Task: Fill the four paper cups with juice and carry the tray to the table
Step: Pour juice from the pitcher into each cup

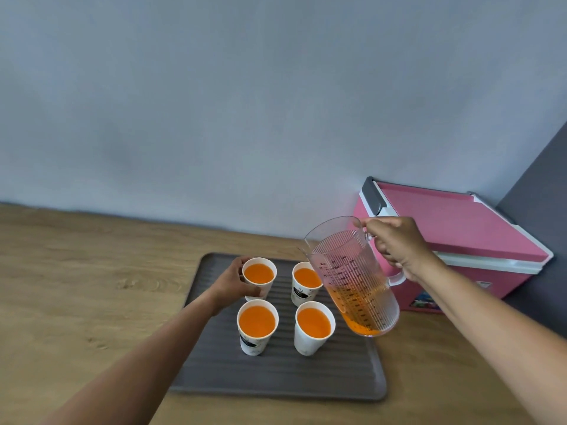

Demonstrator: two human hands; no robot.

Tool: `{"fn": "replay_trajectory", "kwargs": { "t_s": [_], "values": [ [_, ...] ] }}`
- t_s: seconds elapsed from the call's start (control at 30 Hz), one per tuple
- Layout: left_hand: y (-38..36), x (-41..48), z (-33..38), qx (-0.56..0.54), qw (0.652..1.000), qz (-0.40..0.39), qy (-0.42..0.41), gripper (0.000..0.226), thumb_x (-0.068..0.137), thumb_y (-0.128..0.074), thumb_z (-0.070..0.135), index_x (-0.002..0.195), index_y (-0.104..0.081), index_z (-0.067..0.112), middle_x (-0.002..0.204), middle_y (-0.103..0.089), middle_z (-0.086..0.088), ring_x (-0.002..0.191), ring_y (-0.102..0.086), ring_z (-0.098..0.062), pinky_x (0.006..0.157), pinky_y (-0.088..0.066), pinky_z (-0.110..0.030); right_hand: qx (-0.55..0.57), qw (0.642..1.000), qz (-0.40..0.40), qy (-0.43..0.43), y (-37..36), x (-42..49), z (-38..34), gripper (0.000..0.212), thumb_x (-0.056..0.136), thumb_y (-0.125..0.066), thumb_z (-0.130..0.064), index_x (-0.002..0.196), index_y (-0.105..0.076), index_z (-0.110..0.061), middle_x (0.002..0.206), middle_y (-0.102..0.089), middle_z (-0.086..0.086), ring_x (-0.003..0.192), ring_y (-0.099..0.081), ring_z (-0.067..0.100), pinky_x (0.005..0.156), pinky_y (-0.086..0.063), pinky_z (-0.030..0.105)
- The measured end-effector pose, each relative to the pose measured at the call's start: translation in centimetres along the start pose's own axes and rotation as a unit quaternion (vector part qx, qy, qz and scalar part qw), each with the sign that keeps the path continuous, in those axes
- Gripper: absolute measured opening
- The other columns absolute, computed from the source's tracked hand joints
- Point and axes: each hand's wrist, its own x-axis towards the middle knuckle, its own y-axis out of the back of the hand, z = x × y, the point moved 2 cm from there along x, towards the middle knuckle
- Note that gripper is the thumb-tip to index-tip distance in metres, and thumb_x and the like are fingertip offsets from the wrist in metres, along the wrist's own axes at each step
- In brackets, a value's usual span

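Several white paper cups stand in a square on a dark grey ribbed tray (276, 381), all holding orange juice. My left hand (234, 279) wraps around the far left cup (259, 276). The far right cup (305, 282) is partly hidden by a clear ribbed pitcher (352, 280). My right hand (399, 245) grips the pitcher by its handle and holds it tilted, above the tray's right side, with a little juice left in its bottom. The near left cup (257, 325) and near right cup (313, 326) stand free.
The tray lies on a wooden counter (92, 286) against a pale grey wall. A pink cooler box (454, 240) with a white rim stands at the back right, just behind the pitcher. A dark wall closes the right side.
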Motion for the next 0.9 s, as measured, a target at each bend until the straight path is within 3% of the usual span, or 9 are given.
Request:
{"fn": "replay_trajectory", "kwargs": {
  "t_s": [0.13, 0.23, 0.37, 0.43, 0.53, 0.63, 0.73, 0.8, 0.9],
  "values": [
    [1.0, -0.2, 1.0, 0.073, 0.996, -0.053, 0.009, 0.099, 0.068, -0.086, 0.010, 0.148, -0.029, 0.023, 0.135, -0.052, -0.003, 0.124, -0.053, -0.026, 0.098, -0.050, -0.041, 0.003, 1.000, 0.010, 0.003, 0.5, -0.5, 0.1, 0.019, 0.095, -0.060, -0.016, 0.101, -0.077, -0.014, 0.041, -0.032, -0.002, 0.029, -0.019, 0.006, 0.034, -0.019, 0.014],
    [2.6, -0.2, 2.8, 0.114, 0.993, 0.006, 0.013, 0.103, 0.066, -0.086, 0.009, 0.150, -0.029, 0.023, 0.139, -0.048, -0.010, 0.129, -0.048, -0.031, 0.103, -0.045, -0.046, 0.016, 1.000, 0.020, 0.001, 1.3, -1.1, 0.2, 0.020, 0.095, -0.059, -0.014, 0.102, -0.077, -0.010, 0.040, -0.031, -0.004, 0.028, -0.019, 0.005, 0.033, -0.019, 0.013],
    [3.2, -1.7, 8.3, 0.007, 0.978, 0.184, -0.099, 0.055, 0.079, -0.077, 0.017, 0.129, -0.055, 0.026, 0.121, -0.060, -0.003, 0.114, -0.058, -0.023, 0.095, -0.050, -0.040, 0.041, 0.998, 0.043, -0.009, 2.4, -1.8, 0.3, 0.022, 0.093, -0.064, -0.018, 0.101, -0.076, -0.001, 0.043, -0.030, -0.002, 0.028, -0.018, 0.004, 0.033, -0.018, 0.013],
    [1.8, -3.4, 11.7, -0.057, 0.967, 0.199, -0.150, 0.033, 0.088, -0.069, 0.023, 0.120, -0.060, 0.028, 0.112, -0.065, 0.001, 0.105, -0.062, -0.014, 0.089, -0.052, -0.032, 0.060, 0.996, 0.060, -0.012, 3.1, -2.3, 0.5, 0.026, 0.091, -0.066, -0.021, 0.101, -0.076, 0.002, 0.041, -0.031, -0.004, 0.028, -0.019, 0.005, 0.033, -0.018, 0.013],
    [-2.1, -5.7, 14.8, -0.088, 0.978, 0.096, -0.162, 0.035, 0.092, -0.063, 0.037, 0.126, -0.057, 0.031, 0.116, -0.064, 0.003, 0.108, -0.062, -0.012, 0.085, -0.053, -0.029, 0.091, 0.992, 0.088, -0.018, 4.0, -3.2, 1.1, 0.026, 0.088, -0.067, -0.023, 0.100, -0.076, -0.001, 0.047, -0.032, -0.001, 0.030, -0.019, 0.007, 0.034, -0.017, 0.014],
    [-6.7, -7.0, 15.8, -0.096, 0.986, -0.032, -0.130, 0.072, 0.082, -0.068, 0.053, 0.144, -0.039, 0.029, 0.132, -0.056, 0.003, 0.118, -0.058, -0.016, 0.092, -0.052, -0.034, 0.124, 0.986, 0.112, -0.028, 4.9, -4.1, 1.9, 0.022, 0.087, -0.071, -0.025, 0.095, -0.077, -0.006, 0.045, -0.035, -0.001, 0.028, -0.021, 0.007, 0.032, -0.018, 0.015],
    [-10.5, -7.9, 16.5, -0.084, 0.982, -0.108, -0.127, 0.099, 0.069, -0.080, 0.054, 0.149, -0.028, 0.030, 0.139, -0.052, 0.006, 0.124, -0.054, -0.017, 0.101, -0.047, -0.038, 0.162, 0.978, 0.126, -0.033, 6.1, -5.3, 3.3, 0.011, 0.088, -0.070, -0.025, 0.086, -0.075, -0.015, 0.037, -0.037, -0.009, 0.026, -0.023, 0.006, 0.031, -0.019, 0.014],
    [-12.7, -8.3, 16.9, -0.081, 0.975, -0.148, -0.147, 0.088, 0.068, -0.083, 0.047, 0.143, -0.039, 0.033, 0.134, -0.059, 0.010, 0.121, -0.058, -0.011, 0.098, -0.050, -0.033, 0.181, 0.973, 0.137, -0.036, 6.7, -6.0, 4.6, 0.011, 0.088, -0.069, -0.026, 0.081, -0.074, -0.018, 0.035, -0.036, -0.011, 0.026, -0.023, 0.005, 0.033, -0.017, 0.013],
    [-15.8, -8.7, 17.5, -0.093, 0.972, -0.150, -0.153, 0.058, 0.076, -0.082, 0.027, 0.123, -0.049, 0.038, 0.117, -0.066, 0.013, 0.105, -0.065, -0.001, 0.084, -0.056, -0.023, 0.202, 0.965, 0.159, -0.051, 8.1, -7.2, 6.9, 0.018, 0.089, -0.069, -0.028, 0.093, -0.076, -0.012, 0.037, -0.036, -0.010, 0.027, -0.023, 0.006, 0.033, -0.015, 0.015]
  ]
}}
